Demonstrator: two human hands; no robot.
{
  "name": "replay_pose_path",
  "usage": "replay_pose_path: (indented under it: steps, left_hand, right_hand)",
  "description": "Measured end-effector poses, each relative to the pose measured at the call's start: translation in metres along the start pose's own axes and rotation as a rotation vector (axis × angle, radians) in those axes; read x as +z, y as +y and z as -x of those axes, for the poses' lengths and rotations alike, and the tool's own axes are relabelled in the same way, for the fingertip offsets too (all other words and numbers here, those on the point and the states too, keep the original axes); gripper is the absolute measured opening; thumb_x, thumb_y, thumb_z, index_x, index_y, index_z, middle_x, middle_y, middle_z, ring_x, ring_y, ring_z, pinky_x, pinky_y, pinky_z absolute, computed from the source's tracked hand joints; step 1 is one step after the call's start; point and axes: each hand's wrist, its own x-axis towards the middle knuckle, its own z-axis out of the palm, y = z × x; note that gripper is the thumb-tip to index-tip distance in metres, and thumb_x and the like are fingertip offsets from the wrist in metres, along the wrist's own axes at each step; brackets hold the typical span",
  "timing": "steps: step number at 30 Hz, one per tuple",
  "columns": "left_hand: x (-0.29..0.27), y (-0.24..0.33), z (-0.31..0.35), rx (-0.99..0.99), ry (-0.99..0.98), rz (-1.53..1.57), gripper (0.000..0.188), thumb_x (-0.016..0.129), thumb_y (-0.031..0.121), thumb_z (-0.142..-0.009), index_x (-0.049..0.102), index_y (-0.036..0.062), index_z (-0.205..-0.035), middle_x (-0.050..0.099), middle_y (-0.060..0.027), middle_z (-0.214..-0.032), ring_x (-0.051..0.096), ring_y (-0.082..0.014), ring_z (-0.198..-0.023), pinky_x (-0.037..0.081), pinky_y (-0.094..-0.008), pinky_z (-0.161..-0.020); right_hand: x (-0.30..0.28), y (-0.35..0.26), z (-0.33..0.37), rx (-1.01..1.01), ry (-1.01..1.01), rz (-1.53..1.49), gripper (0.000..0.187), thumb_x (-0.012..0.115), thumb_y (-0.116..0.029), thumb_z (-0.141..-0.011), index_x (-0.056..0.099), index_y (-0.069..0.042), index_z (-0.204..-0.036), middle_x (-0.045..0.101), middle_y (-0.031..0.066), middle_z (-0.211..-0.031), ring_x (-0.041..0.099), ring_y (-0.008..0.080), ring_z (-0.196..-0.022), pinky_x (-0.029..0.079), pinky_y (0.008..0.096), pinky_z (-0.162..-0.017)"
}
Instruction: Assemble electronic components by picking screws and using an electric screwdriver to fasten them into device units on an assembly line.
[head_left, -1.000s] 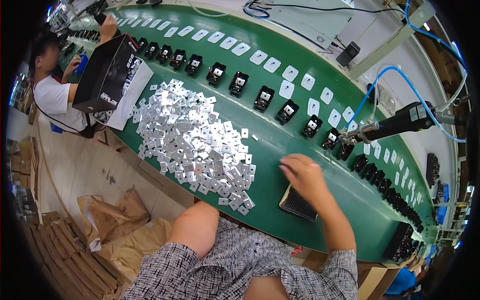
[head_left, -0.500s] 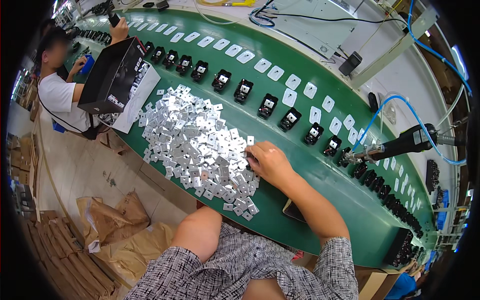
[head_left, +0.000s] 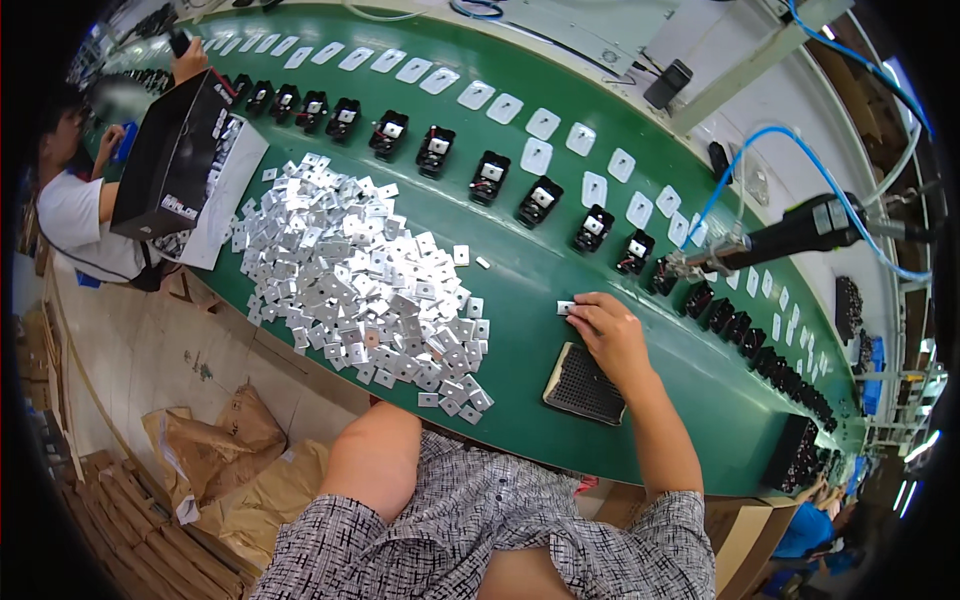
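My right hand pinches a small silver metal plate with a hole between thumb and fingers, over the green table. To its left spreads a big heap of the same metal plates. Just nearer me than the hand lies a dark grid-patterned pad with a pale rim. My left arm goes down to the table's front edge, and its hand is out of sight.
Beyond the heap runs a row of black housings on the green table, with white flat pieces behind. A black screwdriver with a blue hose hangs at right. At far left, a person sits beside a black box holding plates.
My right hand has moved right, away from the heap's edge, with a metal plate in its fingers. The grid-patterned pad has come into fuller view. The whole scene has shifted left.
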Motion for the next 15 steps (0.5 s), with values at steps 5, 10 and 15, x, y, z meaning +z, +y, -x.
replay_pose_path:
  steps: [5,10,15]
  left_hand:
    - [0.013,-0.026,-0.006,-0.090,0.018,0.190,0.083,0.014,0.077,-0.096,0.025,0.0308,-0.163,0.027,-0.0041,-0.168,0.021,-0.0324,-0.156,0.019,-0.0605,-0.124]
    - [0.065,-0.032,0.010,-0.160,0.053,0.402,0.074,0.011,0.069,-0.101,0.026,0.0311,-0.163,0.026,-0.0037,-0.169,0.020,-0.0295,-0.156,0.016,-0.0602,-0.125]
    - [0.193,-0.101,-0.020,0.163,-0.177,2.528,0.074,0.024,0.064,-0.102,0.030,0.0201,-0.162,0.029,-0.0089,-0.167,0.023,-0.0303,-0.155,0.012,-0.0497,-0.128]
  right_hand:
    - [-0.010,0.011,0.012,-0.059,0.001,0.095,0.011,0.077,0.001,-0.082,0.074,-0.001,-0.092,0.072,0.0070,-0.099,0.066,0.0209,-0.075,0.054,0.0310,-0.068]
    - [-0.049,0.011,0.023,0.013,0.168,0.238,0.011,0.077,0.000,-0.080,0.074,-0.001,-0.090,0.073,0.0061,-0.099,0.067,0.0224,-0.076,0.054,0.0315,-0.069]
    - [-0.103,0.070,0.033,0.099,0.281,0.596,0.009,0.076,-0.002,-0.079,0.074,-0.002,-0.088,0.072,0.0069,-0.097,0.066,0.0244,-0.074,0.054,0.0341,-0.067]
